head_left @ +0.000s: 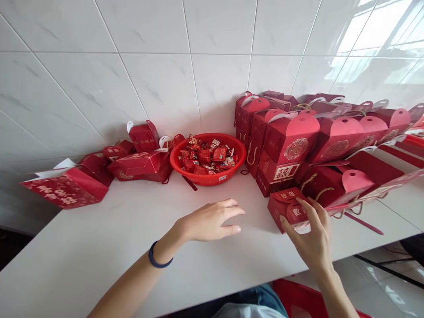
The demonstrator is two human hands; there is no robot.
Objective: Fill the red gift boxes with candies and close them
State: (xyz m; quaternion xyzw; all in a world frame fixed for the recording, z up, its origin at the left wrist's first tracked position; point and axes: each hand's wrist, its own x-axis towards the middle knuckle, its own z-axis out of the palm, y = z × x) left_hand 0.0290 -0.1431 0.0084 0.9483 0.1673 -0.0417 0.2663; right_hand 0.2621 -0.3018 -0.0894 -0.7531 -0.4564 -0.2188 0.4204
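My left hand hovers low over the white table, fingers stretched toward the right, holding nothing. A blue band circles its wrist. My right hand rests its spread fingers on the front of a small red gift box lying at the table's right; the fingers touch it but do not wrap round it. Behind both hands stands a red bowl filled with red-wrapped candies.
Several folded red gift boxes with pink flaps are stacked at the right against the tiled wall. More red boxes and a red paper bag lie at the left. A red crate shows under the table edge.
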